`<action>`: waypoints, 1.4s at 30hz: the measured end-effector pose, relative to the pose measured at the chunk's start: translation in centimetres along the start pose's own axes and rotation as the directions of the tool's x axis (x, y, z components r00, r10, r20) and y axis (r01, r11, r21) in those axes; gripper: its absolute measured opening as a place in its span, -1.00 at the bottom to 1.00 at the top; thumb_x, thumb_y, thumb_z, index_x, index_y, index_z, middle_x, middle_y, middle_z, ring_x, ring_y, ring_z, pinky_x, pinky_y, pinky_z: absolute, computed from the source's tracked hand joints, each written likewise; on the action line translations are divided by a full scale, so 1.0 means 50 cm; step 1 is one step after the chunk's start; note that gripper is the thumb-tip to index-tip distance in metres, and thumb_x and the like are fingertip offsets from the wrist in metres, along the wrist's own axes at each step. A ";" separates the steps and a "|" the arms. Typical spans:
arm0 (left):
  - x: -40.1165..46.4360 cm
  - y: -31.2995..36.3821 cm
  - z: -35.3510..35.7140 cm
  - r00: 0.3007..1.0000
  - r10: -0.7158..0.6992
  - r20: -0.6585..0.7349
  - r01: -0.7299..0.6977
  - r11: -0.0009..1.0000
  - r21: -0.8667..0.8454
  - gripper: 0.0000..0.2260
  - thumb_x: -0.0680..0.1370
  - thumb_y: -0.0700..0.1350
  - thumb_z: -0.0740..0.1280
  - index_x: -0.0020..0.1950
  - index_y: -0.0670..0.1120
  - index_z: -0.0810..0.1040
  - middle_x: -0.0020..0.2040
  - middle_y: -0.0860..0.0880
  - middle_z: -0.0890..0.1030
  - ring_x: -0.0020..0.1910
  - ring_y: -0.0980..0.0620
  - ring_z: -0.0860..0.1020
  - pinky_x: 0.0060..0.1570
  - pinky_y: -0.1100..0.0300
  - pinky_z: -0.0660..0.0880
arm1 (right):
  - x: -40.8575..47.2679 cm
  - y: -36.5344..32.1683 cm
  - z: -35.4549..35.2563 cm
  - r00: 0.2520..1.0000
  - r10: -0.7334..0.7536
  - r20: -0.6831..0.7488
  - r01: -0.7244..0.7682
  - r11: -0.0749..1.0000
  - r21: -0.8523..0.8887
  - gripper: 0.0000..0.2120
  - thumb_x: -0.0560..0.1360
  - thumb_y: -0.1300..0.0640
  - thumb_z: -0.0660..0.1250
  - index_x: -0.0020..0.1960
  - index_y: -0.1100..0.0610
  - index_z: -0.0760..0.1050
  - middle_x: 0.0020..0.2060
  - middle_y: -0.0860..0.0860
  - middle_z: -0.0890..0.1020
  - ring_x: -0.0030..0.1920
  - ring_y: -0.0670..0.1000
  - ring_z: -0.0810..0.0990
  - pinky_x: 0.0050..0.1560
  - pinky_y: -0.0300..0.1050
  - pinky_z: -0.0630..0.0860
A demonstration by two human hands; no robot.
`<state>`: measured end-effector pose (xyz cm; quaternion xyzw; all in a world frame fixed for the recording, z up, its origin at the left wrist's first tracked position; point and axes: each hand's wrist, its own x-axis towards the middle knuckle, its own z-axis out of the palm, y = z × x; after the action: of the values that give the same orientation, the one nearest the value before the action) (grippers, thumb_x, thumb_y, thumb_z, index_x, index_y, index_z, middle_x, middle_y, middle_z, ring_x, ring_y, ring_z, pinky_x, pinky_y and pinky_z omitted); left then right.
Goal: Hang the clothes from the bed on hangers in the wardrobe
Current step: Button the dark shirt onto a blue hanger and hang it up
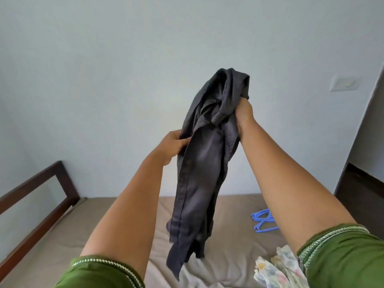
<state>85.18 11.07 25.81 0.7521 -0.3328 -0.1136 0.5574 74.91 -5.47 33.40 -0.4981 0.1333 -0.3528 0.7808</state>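
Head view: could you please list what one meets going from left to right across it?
Dark wooden bed frame → left hand → dark grey garment → right hand → blue plastic hangers → white wall switch plate.

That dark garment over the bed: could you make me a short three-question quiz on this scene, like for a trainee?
1. True or false: the dark garment lies flat on the bed.
2. Which hand grips the garment higher up?
A. left hand
B. right hand
C. neither; they are level
3. Fill in: the blue hangers lie on the ____, to the right of the hanging garment.

Key:
1. False: both hands hold it up in the air and it hangs down.
2. B.
3. Bed. A floral cloth also lies there, nearer the camera.
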 end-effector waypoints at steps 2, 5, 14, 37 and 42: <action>0.007 -0.003 -0.021 0.993 0.049 -0.107 -0.035 0.992 0.125 -0.84 0.60 -0.05 0.31 0.11 -0.07 0.61 0.04 -0.03 0.66 0.06 -0.03 0.60 0.07 0.12 0.52 | -0.002 0.008 -0.014 0.999 0.011 -0.032 -0.010 0.999 0.031 -0.70 0.54 0.34 0.10 -0.31 0.14 0.43 -0.41 0.03 0.46 -0.39 0.00 0.46 -0.38 -0.25 0.45; 0.012 -0.004 -0.050 0.949 0.015 -0.313 0.000 0.999 0.049 -0.76 0.63 0.03 0.23 0.05 -0.09 0.61 0.05 -0.07 0.65 0.07 -0.06 0.59 0.16 0.04 0.52 | 0.014 0.049 -0.055 0.999 0.044 -0.002 -0.044 0.997 -0.063 -0.80 0.56 0.24 0.15 -0.13 0.19 0.54 -0.26 0.11 0.61 -0.24 0.09 0.61 -0.17 -0.13 0.60; -0.001 0.017 -0.064 0.955 -0.091 -0.281 -0.010 0.941 -0.340 -0.77 0.65 -0.01 0.21 -0.02 -0.08 0.61 -0.02 -0.05 0.68 -0.01 -0.02 0.64 0.09 0.08 0.56 | -0.003 0.183 -0.071 0.923 0.370 0.102 -0.157 0.607 -0.779 -0.50 0.44 0.35 0.18 0.34 0.05 0.36 0.01 0.12 0.60 -0.04 0.10 0.54 0.04 0.05 0.50; -0.106 -0.184 0.089 0.954 0.084 -0.288 0.055 0.894 0.446 -0.67 0.47 0.10 0.37 0.02 -0.11 0.41 -0.14 -0.05 0.57 -0.11 -0.06 0.51 -0.16 0.08 0.47 | -0.025 0.183 0.069 0.944 0.320 0.077 -0.286 0.914 -0.289 -0.86 0.50 0.18 0.20 -0.05 0.22 0.49 -0.21 0.13 0.58 -0.22 0.13 0.56 -0.12 -0.01 0.52; -0.073 -0.187 0.061 0.961 -0.067 -0.268 0.186 0.873 0.450 -0.84 0.54 -0.17 0.24 0.10 -0.17 0.43 0.01 -0.16 0.54 -0.08 -0.15 0.50 -0.18 0.13 0.38 | -0.007 0.164 0.000 0.988 0.127 0.087 -0.044 0.776 -0.630 -0.42 0.31 0.06 0.51 0.23 0.19 0.37 -0.01 0.05 0.58 -0.07 0.06 0.59 -0.02 -0.01 0.57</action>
<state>84.28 12.50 15.48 0.8932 -0.2289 0.0274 0.3860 78.11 -3.16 26.21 -0.7434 0.2163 -0.2207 0.5932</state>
